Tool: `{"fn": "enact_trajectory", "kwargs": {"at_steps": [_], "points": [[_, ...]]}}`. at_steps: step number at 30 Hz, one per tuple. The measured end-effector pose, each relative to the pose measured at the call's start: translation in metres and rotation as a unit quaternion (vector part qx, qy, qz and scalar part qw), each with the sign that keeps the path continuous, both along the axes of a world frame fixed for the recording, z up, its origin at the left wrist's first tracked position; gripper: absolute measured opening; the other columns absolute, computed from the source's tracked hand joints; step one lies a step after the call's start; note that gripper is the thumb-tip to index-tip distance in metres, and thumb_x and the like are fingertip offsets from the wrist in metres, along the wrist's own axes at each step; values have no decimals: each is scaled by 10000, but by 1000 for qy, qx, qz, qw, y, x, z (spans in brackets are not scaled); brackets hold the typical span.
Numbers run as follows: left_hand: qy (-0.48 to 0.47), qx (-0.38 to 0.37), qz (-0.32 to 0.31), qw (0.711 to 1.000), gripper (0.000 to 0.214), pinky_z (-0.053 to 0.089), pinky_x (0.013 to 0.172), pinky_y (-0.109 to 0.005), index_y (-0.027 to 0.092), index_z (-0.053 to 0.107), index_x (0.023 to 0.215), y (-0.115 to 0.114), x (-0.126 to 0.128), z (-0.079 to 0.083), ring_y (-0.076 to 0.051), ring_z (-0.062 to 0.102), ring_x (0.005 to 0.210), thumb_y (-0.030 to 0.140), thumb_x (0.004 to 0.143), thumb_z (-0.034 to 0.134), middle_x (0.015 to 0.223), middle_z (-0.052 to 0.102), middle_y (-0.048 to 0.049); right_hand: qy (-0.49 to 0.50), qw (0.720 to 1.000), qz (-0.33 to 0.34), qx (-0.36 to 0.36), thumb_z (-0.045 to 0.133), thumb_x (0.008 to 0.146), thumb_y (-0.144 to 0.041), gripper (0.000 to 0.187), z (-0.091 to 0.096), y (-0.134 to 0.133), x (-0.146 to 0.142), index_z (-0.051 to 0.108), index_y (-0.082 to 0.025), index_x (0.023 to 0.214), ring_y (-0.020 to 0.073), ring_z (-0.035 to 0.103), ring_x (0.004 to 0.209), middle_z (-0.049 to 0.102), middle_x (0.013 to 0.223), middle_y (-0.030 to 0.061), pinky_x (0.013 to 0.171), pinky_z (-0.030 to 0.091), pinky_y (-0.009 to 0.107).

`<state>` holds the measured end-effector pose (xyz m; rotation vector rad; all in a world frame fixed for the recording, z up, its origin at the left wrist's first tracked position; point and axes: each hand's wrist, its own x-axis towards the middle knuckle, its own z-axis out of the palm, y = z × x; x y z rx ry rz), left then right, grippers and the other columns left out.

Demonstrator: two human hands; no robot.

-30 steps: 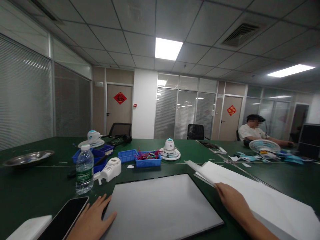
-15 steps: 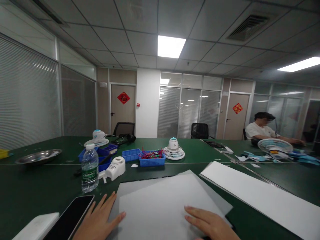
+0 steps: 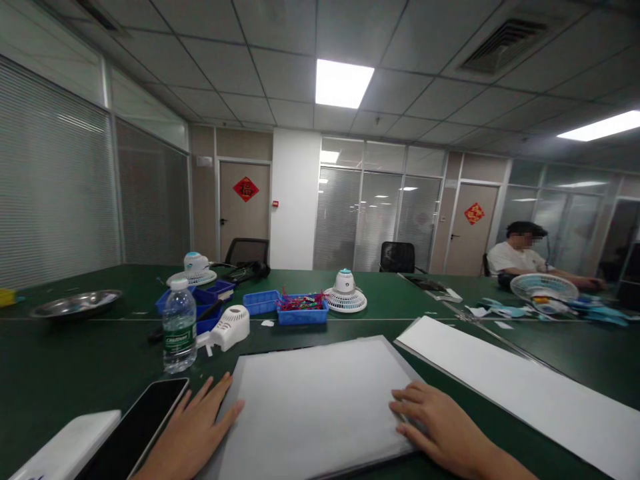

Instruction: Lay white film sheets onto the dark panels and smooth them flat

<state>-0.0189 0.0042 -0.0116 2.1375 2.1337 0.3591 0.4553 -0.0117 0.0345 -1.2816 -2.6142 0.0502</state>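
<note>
A white sheet of paper (image 3: 315, 393) lies in front of me on a flat piece with a dark edge; other sheets seem to lie under it. My left hand (image 3: 193, 427) rests open along the paper's left side, fingers spread and thumb over the sheet. At the right edge, my right hand (image 3: 435, 417) lies with its fingertips on the paper, fingers slightly bent and a little apart. Neither hand grips anything that I can see. Beside my left hand lies a black-screened phone (image 3: 135, 427), with a white flat box (image 3: 70, 443) to its left.
A water bottle (image 3: 179, 327) stands beyond the phone, near a white plastic housing (image 3: 231, 328). Blue trays (image 3: 303, 319), one holding coloured wires, and fan parts (image 3: 345, 293) sit farther back. Long white sheets (image 3: 515, 387) lie right. A person (image 3: 523, 257) sits at far right.
The upper sheet has turned and now lines up with the stack below. My right hand has moved outward to the paper's right edge. My left hand stays at the left side.
</note>
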Motion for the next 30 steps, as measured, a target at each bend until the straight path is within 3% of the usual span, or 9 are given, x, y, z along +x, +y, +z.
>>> {"fn": "enact_trajectory", "kwargs": {"at_steps": [6,13,16,19,21,26,30], "points": [[11,11,2,1000,798,175,1242,-550,141,361,1531,-1,-2,0,-332,266,1507,618,893,411,1600,370,-84,-3,997,73,-13,498,965,-514,435,3,-9,-13,627,-317,1330,281,586,1200,621,1389,56,1044,445,424],[23,-22,-15,999,804,148,1247,-548,147,288,1550,-1,-5,1,-319,193,1526,569,882,438,1633,270,-49,28,998,56,-31,448,1004,-461,381,-10,2,3,646,-352,1310,265,529,1297,608,1410,29,1118,371,477],[32,-18,-21,999,809,150,1248,-545,149,261,1555,-1,-4,0,-320,187,1527,575,887,422,1636,256,-45,48,998,-39,34,428,1001,-475,412,-20,11,9,671,-302,1286,274,571,1254,650,1354,54,1088,400,477],[40,-13,-21,999,810,157,1249,-539,158,260,1555,-2,-2,1,-321,188,1524,577,883,427,1634,256,-41,67,969,-213,108,401,989,-498,492,-30,19,14,691,-211,1262,305,644,1146,710,1239,111,1015,455,485],[49,-17,-19,998,811,153,1250,-538,151,260,1554,-3,0,3,-325,184,1524,570,880,427,1634,253,-41,55,954,-274,112,397,977,-507,502,-33,22,16,710,-207,1229,310,693,1031,752,1124,114,942,493,474],[50,-21,-23,998,827,172,1244,-547,125,264,1554,-6,2,9,-337,221,1515,577,878,418,1627,278,-60,52,956,-280,71,369,976,-465,450,-29,20,13,715,-274,1191,257,722,902,778,970,46,830,526,390],[48,-4,-23,999,808,218,1234,-528,120,345,1537,-6,4,12,-340,299,1492,551,862,454,1600,367,-83,25,948,-301,97,362,966,-458,501,-30,21,14,659,-215,1289,273,693,1024,707,1228,96,872,522,400]]}}
